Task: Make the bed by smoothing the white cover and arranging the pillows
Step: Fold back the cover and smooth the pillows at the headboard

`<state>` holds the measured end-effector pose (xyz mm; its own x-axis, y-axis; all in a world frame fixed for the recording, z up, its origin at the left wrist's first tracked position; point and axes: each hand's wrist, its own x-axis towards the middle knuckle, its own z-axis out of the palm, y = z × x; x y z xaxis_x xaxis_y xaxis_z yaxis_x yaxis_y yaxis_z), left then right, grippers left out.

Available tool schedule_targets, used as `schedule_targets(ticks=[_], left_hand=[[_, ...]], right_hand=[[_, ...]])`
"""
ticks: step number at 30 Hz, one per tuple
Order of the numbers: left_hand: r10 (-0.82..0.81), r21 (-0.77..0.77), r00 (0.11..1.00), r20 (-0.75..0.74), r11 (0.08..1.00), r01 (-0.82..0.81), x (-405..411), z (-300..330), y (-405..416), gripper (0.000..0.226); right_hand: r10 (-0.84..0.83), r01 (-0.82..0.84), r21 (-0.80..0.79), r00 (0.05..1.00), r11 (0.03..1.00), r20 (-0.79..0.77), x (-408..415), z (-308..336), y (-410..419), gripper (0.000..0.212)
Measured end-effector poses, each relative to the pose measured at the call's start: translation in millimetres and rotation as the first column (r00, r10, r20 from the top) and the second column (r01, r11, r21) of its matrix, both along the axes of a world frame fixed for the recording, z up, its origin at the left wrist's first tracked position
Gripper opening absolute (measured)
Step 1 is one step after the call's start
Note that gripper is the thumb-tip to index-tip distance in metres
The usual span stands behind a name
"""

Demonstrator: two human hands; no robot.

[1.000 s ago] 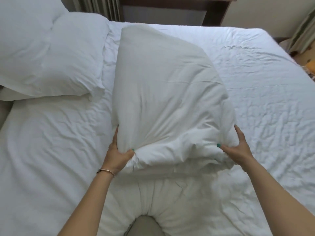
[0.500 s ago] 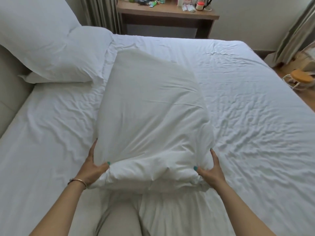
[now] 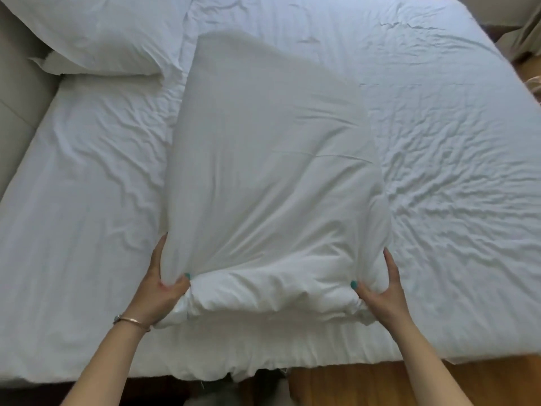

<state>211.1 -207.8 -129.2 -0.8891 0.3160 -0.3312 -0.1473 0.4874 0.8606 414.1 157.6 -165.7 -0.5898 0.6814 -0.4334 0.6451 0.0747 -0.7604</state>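
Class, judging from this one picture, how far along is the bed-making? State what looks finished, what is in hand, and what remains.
Done: one pillow lies at the head end, by the headboard. In hand: the left hand and right hand grip the near corners of a second pillow, which lies mid-bed, not yet at the head. Left: placing it beside the first and smoothing the white cover, creased on both sides.
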Motion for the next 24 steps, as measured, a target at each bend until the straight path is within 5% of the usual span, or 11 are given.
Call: schedule_targets(ticks=[4,7,9,14,17,19,24], left_hand=[[0.03,-0.051,0.993,0.115,0.998,-0.024,71.5,-1.6,-45.0,0.1],[-0.077,-0.211,0.981,0.181,0.971,0.115,72.1,0.0,-61.5,0.108],[-0.117,-0.331,0.99,0.078,0.934,0.136,47.1,6.7,-57.7,0.108],[-0.269,-0.423,0.84,-0.472,0.905,0.052,-31.1,61.8,46.1,0.08],[-0.358,-0.619,0.878,-0.316,0.78,0.095,-95.8,44.8,114.9,0.078],[-0.274,-0.689,0.932,-0.239,0.724,0.035,-132.1,21.9,126.4,0.083],[0.003,-0.41,0.985,-0.172,0.909,-0.074,-184.4,-14.7,110.8,0.103]], right_hand=[[0.003,0.001,-0.03,0.991,1.0,0.131,71.9,11.2,-40.5,0.102],[0.075,-0.065,-0.044,0.949,0.997,0.306,88.6,17.2,-45.1,0.107],[0.005,-0.009,0.01,0.916,1.0,0.401,74.4,21.6,-30.8,0.113],[0.047,-0.069,0.109,0.98,0.992,0.194,-34.0,46.7,26.7,0.099],[0.071,-0.087,0.121,0.989,0.989,0.133,-111.0,33.6,69.4,0.081],[0.047,-0.054,0.084,0.995,0.995,0.086,-147.8,23.0,97.6,0.082],[0.045,-0.05,-0.139,0.998,0.989,-0.042,-179.4,-1.1,146.0,0.086]])
